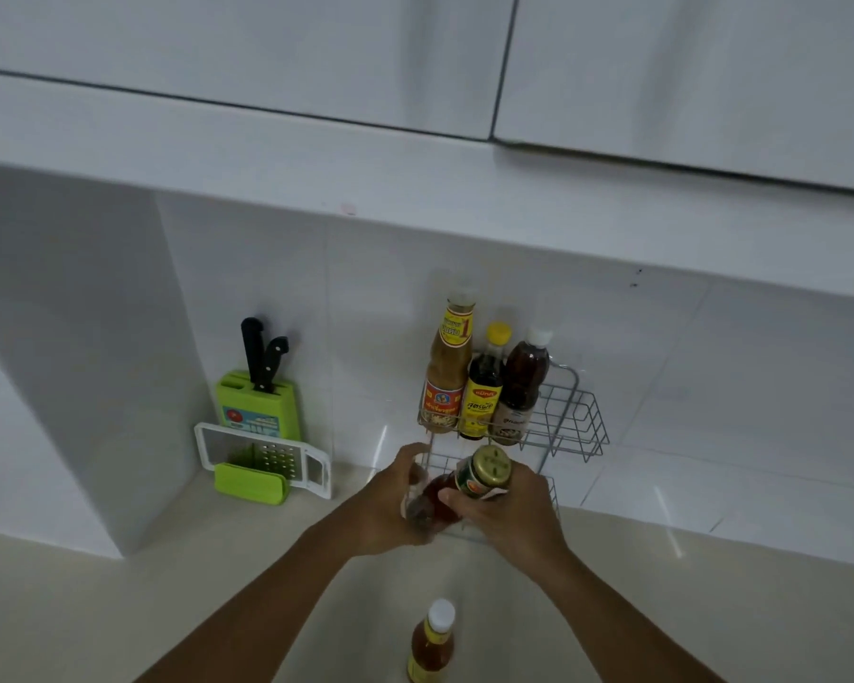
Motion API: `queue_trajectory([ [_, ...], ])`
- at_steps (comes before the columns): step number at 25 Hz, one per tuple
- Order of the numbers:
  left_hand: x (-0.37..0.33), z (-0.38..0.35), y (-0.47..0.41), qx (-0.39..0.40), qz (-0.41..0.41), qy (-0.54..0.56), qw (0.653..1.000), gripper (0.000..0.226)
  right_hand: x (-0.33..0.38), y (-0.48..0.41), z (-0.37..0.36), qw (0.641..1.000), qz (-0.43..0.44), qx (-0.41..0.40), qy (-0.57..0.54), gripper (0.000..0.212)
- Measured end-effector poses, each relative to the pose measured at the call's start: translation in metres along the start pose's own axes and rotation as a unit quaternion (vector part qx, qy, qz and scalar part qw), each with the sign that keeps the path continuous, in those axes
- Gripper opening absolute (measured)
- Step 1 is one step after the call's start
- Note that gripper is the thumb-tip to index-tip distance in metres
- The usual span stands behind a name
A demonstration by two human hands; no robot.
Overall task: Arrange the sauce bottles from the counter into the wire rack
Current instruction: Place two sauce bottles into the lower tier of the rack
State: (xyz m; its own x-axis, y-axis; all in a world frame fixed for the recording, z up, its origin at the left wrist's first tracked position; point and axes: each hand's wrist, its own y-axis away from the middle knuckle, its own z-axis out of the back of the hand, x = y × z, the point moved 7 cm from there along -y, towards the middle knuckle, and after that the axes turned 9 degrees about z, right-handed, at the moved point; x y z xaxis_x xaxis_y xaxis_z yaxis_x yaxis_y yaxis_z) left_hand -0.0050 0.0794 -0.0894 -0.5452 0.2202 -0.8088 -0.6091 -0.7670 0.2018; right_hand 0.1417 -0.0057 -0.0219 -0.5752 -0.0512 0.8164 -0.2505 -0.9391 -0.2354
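A two-tier wire rack stands against the tiled wall. Its upper tier holds three upright bottles: a tall tan sauce bottle, a dark bottle with a yellow cap and a brown bottle with a white cap. At the lower tier my left hand grips a tilted reddish bottle. My right hand holds a jar with a gold lid beside it. An orange sauce bottle with a white cap stands on the counter near me.
A green knife block with two black-handled knives stands at the left wall corner, with a white grater and green holder in front. White cabinets overhang above. The beige counter spreads around my arms.
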Motion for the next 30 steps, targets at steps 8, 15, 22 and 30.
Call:
queue_trajectory([
  [8,0.103,-0.059,-0.049,0.031,0.233,0.088,0.968,0.076,-0.041,-0.021,-0.024,0.999,0.033,-0.010,-0.023,0.060],
  [15,0.125,-0.064,-0.085,0.011,0.220,0.125,0.967,0.083,-0.081,-0.055,-0.052,0.999,-0.023,0.015,0.017,0.049],
  [22,0.139,-0.064,-0.093,0.024,0.213,0.137,0.967,0.085,-0.101,-0.090,-0.080,0.994,-0.065,0.084,0.037,0.044],
  [30,0.127,-0.057,-0.085,0.033,0.198,0.140,0.970,0.082,-0.112,-0.111,-0.097,0.987,-0.090,0.124,0.050,0.069],
])
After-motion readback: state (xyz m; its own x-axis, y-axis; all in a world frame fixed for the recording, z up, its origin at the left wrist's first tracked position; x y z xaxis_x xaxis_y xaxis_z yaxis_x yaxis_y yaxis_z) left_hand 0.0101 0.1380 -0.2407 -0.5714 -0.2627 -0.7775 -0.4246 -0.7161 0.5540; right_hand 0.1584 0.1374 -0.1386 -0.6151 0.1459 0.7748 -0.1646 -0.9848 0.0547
